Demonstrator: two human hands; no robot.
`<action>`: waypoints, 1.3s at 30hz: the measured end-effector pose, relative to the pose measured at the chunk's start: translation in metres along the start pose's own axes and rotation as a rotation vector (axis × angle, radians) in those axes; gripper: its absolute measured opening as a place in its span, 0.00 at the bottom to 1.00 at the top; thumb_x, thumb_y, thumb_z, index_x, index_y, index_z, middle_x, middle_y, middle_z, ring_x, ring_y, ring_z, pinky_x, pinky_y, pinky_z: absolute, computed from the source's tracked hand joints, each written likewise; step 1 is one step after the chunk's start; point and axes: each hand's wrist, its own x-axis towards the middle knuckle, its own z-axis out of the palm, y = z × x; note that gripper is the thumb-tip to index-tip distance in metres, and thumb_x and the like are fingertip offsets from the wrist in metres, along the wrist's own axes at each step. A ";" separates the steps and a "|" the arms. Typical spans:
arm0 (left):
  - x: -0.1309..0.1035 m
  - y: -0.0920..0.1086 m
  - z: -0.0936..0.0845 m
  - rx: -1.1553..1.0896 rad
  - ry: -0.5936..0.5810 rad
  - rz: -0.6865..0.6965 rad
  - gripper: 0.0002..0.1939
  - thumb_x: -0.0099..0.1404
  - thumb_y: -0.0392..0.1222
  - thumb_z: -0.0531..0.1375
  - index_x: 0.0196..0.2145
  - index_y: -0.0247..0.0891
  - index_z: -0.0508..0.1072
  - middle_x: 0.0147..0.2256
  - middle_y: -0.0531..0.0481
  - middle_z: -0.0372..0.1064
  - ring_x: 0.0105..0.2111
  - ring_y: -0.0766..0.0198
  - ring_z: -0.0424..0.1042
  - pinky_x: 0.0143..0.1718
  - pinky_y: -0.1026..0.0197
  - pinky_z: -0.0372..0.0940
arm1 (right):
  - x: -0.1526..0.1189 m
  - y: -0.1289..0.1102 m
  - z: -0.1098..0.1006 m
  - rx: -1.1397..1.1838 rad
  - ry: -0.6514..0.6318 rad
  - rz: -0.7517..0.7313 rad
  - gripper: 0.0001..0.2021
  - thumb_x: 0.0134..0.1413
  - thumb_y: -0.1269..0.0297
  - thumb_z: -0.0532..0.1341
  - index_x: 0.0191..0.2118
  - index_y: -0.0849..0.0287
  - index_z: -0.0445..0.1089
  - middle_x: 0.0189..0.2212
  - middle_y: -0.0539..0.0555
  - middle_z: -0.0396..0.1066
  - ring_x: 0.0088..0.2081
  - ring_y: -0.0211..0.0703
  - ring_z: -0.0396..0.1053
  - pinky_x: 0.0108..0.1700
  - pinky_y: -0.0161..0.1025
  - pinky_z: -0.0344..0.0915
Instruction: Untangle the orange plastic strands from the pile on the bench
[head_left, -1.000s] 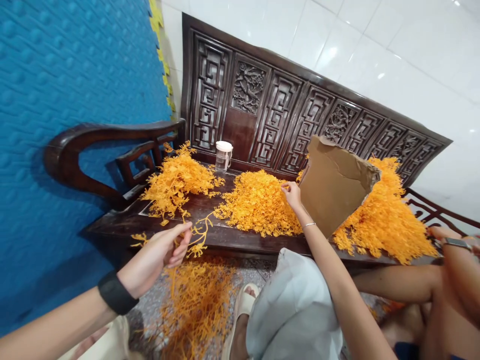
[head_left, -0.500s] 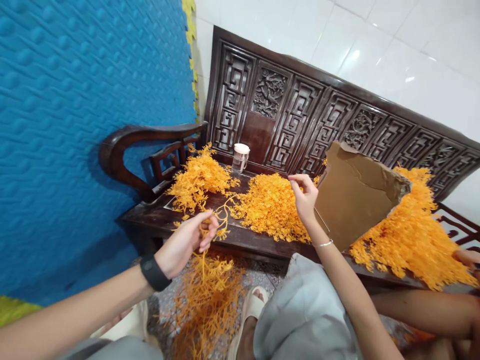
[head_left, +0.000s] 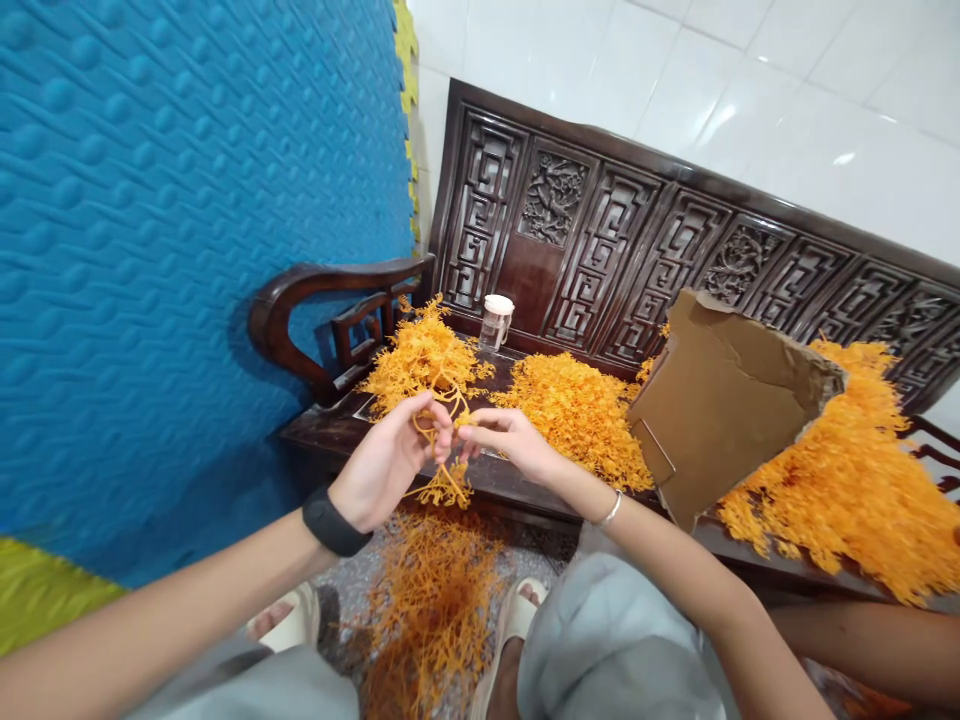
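My left hand point(head_left: 397, 450), with a black band at the wrist, has its fingers curled round the stem of an orange artificial foliage sprig point(head_left: 448, 488). Some of its thin branches hang below the fingers. My right hand point(head_left: 510, 438) meets it from the right, thumb and fingers pinched on a tip of the same sprig. Behind my hands lies a fluffy orange foliage pile point(head_left: 427, 350) at the bench's left end. A second orange pile point(head_left: 577, 410) sits on the seat to the right of my right hand.
A dark carved wooden bench point(head_left: 536, 270) stands against a white tiled wall. On it are a clear lidded cup point(head_left: 496, 322), a cardboard piece point(head_left: 735, 390) and a larger orange heap point(head_left: 847, 470). Orange stems point(head_left: 435, 610) cover the floor between my feet. Another person's limb point(head_left: 870, 640) shows at right.
My right hand has moved left and down from above the middle pile to the sprig in my left hand, and now pinches it. The view has shifted slightly.
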 end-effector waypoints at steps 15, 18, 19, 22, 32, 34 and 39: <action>0.003 -0.001 -0.005 0.101 0.021 -0.018 0.12 0.58 0.45 0.54 0.21 0.37 0.67 0.21 0.54 0.63 0.23 0.67 0.61 0.25 0.65 0.60 | -0.004 0.002 -0.014 -0.220 0.116 -0.122 0.10 0.47 0.59 0.58 0.27 0.61 0.65 0.22 0.48 0.64 0.25 0.33 0.63 0.31 0.32 0.60; 0.003 -0.001 -0.005 0.181 0.029 0.002 0.14 0.58 0.46 0.54 0.20 0.37 0.66 0.18 0.54 0.60 0.21 0.68 0.58 0.23 0.66 0.57 | -0.003 0.008 -0.026 -0.464 0.138 -0.152 0.09 0.48 0.64 0.55 0.22 0.61 0.60 0.18 0.46 0.59 0.22 0.31 0.59 0.28 0.30 0.55; 0.002 -0.003 -0.006 0.206 0.039 0.009 0.14 0.58 0.46 0.54 0.19 0.37 0.66 0.18 0.55 0.59 0.20 0.69 0.57 0.22 0.67 0.56 | -0.004 0.010 -0.029 -0.607 0.147 -0.173 0.09 0.47 0.65 0.55 0.20 0.61 0.58 0.17 0.45 0.56 0.21 0.30 0.56 0.27 0.30 0.53; 0.001 -0.011 -0.005 0.265 0.077 -0.021 0.15 0.57 0.47 0.55 0.18 0.36 0.63 0.15 0.57 0.55 0.18 0.71 0.52 0.20 0.69 0.53 | -0.004 0.016 -0.036 -1.008 0.143 -0.227 0.10 0.45 0.67 0.55 0.18 0.61 0.55 0.15 0.44 0.51 0.20 0.29 0.50 0.26 0.29 0.47; 0.002 -0.018 0.009 0.329 0.130 -0.046 0.18 0.55 0.49 0.55 0.15 0.36 0.57 0.12 0.60 0.44 0.12 0.75 0.41 0.13 0.71 0.39 | 0.004 0.007 -0.042 -1.340 0.394 -0.134 0.11 0.49 0.62 0.53 0.20 0.60 0.61 0.15 0.47 0.56 0.19 0.32 0.50 0.26 0.32 0.44; -0.004 -0.010 0.008 0.281 0.151 -0.067 0.19 0.56 0.48 0.54 0.14 0.37 0.55 0.12 0.61 0.40 0.12 0.75 0.39 0.12 0.70 0.39 | -0.004 0.003 -0.076 -1.272 0.608 -0.063 0.12 0.48 0.62 0.52 0.18 0.60 0.60 0.14 0.47 0.55 0.19 0.33 0.50 0.25 0.33 0.44; -0.021 0.011 -0.009 0.307 0.113 0.026 0.20 0.59 0.48 0.53 0.15 0.37 0.56 0.13 0.59 0.42 0.15 0.73 0.41 0.14 0.69 0.44 | -0.058 0.003 -0.190 -0.873 1.176 -0.112 0.16 0.48 0.56 0.50 0.23 0.62 0.65 0.17 0.48 0.60 0.22 0.35 0.55 0.26 0.32 0.50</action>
